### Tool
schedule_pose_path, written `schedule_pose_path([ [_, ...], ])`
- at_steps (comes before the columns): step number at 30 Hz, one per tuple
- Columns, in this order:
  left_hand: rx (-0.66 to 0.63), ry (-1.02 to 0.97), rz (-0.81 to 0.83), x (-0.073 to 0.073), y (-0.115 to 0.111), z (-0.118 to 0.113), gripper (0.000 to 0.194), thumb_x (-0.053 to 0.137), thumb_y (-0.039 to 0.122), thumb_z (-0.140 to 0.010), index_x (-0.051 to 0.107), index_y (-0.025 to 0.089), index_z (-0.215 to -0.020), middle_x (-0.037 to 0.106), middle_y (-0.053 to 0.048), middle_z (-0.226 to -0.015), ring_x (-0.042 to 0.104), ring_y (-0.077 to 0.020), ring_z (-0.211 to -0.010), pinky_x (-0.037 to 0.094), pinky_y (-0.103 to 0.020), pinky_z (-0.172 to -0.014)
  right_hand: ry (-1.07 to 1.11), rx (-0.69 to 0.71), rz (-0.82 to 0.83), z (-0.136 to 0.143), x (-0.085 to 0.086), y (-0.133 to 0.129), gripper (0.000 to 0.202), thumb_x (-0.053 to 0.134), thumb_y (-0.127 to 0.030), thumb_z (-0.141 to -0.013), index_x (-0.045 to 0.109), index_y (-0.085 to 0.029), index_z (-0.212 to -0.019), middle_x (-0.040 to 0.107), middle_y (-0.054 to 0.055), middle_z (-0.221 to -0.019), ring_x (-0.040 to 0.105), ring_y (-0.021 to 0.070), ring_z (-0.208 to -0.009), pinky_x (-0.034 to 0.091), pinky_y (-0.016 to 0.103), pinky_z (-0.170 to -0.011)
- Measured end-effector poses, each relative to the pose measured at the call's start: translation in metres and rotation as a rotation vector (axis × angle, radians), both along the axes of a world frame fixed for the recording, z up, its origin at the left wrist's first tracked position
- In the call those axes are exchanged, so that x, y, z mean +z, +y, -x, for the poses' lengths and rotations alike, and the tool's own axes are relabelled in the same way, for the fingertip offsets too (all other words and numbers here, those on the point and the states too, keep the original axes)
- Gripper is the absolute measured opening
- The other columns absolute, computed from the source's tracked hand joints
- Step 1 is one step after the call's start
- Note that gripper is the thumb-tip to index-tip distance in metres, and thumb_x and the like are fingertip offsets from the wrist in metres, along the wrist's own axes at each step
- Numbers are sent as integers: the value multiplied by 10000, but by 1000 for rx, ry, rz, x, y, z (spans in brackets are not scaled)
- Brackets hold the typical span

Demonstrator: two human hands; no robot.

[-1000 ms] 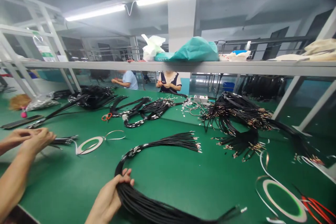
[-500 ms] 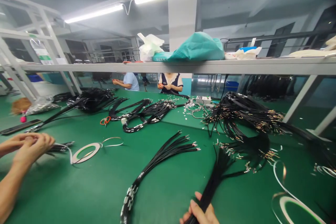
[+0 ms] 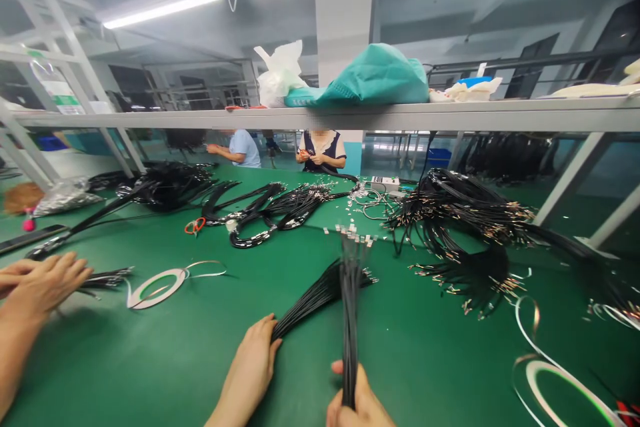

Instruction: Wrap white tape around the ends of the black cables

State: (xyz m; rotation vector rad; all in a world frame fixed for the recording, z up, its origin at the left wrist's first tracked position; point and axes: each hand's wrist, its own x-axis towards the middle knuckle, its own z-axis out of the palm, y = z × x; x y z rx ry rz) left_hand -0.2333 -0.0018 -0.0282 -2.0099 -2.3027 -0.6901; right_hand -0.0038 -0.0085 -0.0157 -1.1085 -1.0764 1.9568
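My left hand (image 3: 249, 368) is closed round a bundle of thin black cables (image 3: 315, 297), low over the green mat. This bundle slants away to the right, its stripped tips ending behind another one. My right hand (image 3: 361, 401) grips that second bundle of black cables (image 3: 350, 320), which points straight away from me and crosses in front of the first. Its pale tips are smeared by motion. Small white bits (image 3: 351, 208) lie on the mat beyond the tips.
At the left, a co-worker's hands (image 3: 47, 283) are over another cable bundle (image 3: 105, 277). A tape roll (image 3: 159, 289) lies beside it, another (image 3: 560, 390) at lower right. Orange scissors (image 3: 195, 225) and cable heaps (image 3: 465, 207) lie farther back. A shelf (image 3: 200, 120) spans above.
My left hand has come into view and gathered the cables that lay fanned on the mat. My right hand has swung its bundle leftward and more upright in the picture.
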Motion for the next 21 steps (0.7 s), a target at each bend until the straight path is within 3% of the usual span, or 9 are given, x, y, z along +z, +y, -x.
schedule_pose_path([
  [2, 2, 0, -34, 0, -4, -2, 311, 394, 251, -868, 596, 153, -1083, 612, -122, -1185, 568, -269, -1092, 438, -431, -954, -11, 187, 79, 9, 7, 14, 549, 532, -185, -610, 355, -167, -1128, 575, -93, -438, 548, 126, -343, 406, 192, -396],
  [5, 4, 2, -27, 3, -6, -6, 300, 389, 205, -864, 599, 144, -1070, 612, -124, -1151, 566, -267, -1060, 438, -425, -938, 1, 270, 166, 22, 10, 31, 528, 489, -163, -626, 351, -140, -1135, 560, -78, -402, 510, 136, -258, 424, 212, -349],
  [8, 6, -15, 8, 8, -5, -11, 292, 382, 171, -857, 604, 142, -1045, 629, -126, -1075, 573, -273, -1009, 446, -424, -900, 33, 227, 195, 31, 8, 42, 367, 517, -230, -729, 393, -146, -1064, 650, 4, -572, 554, 136, -285, 447, 225, -331],
  [11, -2, -115, 49, 15, -9, -18, 290, 379, 176, -860, 605, 153, -1040, 640, -128, -1015, 595, -277, -955, 461, -417, -849, 92, 130, 192, 39, 11, 53, 303, 435, -437, -863, 450, -157, -977, 665, 50, -786, 622, 108, -397, 471, 194, -355],
  [14, -119, -361, 76, 27, -17, -22, 302, 419, 201, -857, 604, 189, -1094, 657, -117, -1023, 626, -249, -936, 477, -366, -839, 241, 154, 331, 47, 16, 62, 440, 421, -557, -867, 535, -134, -914, 645, 34, -709, 559, 72, -342, 400, 150, -287],
  [18, -296, -781, 133, 50, -17, -8, 312, 583, 302, -800, 658, 220, -1092, 684, -99, -1061, 631, -252, -958, 499, -344, -823, 358, 200, 460, 62, 21, 74, 337, 521, -450, -873, 617, -126, -880, 579, -27, -521, 454, 33, -283, 353, 107, -277],
  [19, -292, -916, 172, 55, -13, -1, 322, 613, 339, -781, 677, 207, -1068, 695, -104, -1041, 645, -255, -917, 522, -335, -758, 354, 198, 449, 66, 24, 78, 315, 527, -425, -878, 626, -126, -896, 581, -26, -507, 463, 38, -287, 365, 107, -286],
  [21, -147, -1182, 144, 60, -1, 17, 358, 678, 405, -716, 722, 154, -967, 725, -127, -925, 670, -261, -803, 541, -322, -635, 362, 181, 425, 76, 33, 92, 297, 523, -386, -893, 637, -112, -914, 584, -19, -477, 493, 54, -304, 401, 114, -308],
])
